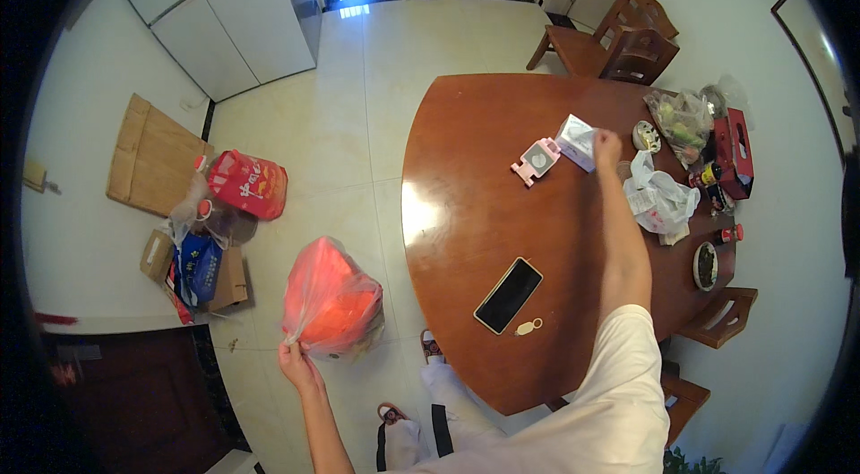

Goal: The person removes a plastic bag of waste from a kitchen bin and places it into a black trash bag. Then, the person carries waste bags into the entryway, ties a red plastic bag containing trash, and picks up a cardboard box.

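My left hand (pixel 300 366) grips the gathered neck of a translucent plastic bag (pixel 316 292). Inside it is a bulky red-orange bag, and the whole hangs over the tiled floor to the left of the table. Across the wooden table (pixel 470 218), my right hand (pixel 607 150) is closed at the right side of a white tissue box (pixel 574 145). A pale tissue (pixel 586 136) seems to run from the box's top to my fingers, which partly hide it. Left of the box lies a pink folding phone stand (pixel 539 160).
Nearer me lie a smartphone (pixel 508 296) and a key fob (pixel 529 327). Plastic bags (pixel 662 195), a bowl (pixel 646 136), a dish (pixel 705 266) and a red box (pixel 734 155) crowd the table's right side. Chairs (pixel 605 37) stand behind. Bottles, cartons and a red bag (pixel 248 184) sit by the left wall.
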`<state>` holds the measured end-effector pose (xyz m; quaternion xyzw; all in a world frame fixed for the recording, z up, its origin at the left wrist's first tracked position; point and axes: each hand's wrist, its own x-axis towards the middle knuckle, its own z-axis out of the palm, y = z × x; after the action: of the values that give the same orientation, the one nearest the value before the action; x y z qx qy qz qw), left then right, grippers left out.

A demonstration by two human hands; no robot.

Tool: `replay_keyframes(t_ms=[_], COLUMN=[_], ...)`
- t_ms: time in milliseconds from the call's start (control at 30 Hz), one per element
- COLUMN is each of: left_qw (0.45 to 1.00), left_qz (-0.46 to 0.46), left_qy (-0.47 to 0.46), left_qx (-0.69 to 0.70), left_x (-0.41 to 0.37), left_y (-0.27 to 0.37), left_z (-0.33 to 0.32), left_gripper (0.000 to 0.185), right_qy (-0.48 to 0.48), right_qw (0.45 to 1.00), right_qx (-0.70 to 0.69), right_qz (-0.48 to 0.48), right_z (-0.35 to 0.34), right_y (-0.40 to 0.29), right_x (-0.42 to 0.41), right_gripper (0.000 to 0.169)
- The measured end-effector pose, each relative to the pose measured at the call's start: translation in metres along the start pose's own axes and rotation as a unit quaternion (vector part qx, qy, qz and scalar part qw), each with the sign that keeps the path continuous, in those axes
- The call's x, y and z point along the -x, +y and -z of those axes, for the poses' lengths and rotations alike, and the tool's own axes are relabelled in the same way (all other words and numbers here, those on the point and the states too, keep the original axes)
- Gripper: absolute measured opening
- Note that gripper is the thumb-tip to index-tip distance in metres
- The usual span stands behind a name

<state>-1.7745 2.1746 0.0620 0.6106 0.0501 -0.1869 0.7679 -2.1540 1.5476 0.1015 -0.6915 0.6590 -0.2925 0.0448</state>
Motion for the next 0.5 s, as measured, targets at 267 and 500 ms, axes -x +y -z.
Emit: replay_keyframes(t_ms=[267,500], left_qw=[0.996,0.996], left_qz=[0.001,0.002], left_qy=[0.065,0.092], left_qx=[-0.056,-0.002], left_x=[-0.032,-0.042], left_y=[0.005,0.022], left_z=[0.04,0.135], left_gripper=[0.006,0.007], right_qy=[0.154,-0.291], right_qw=[0.936,0.889], right_qx=[-0.268,-0.279], right_qz=[0.17,0.216], right_z=[0.052,-0.01], right_y=[-0.13,-0.319], right_x=[0.022,0.321], right_gripper=[0.018,0.022])
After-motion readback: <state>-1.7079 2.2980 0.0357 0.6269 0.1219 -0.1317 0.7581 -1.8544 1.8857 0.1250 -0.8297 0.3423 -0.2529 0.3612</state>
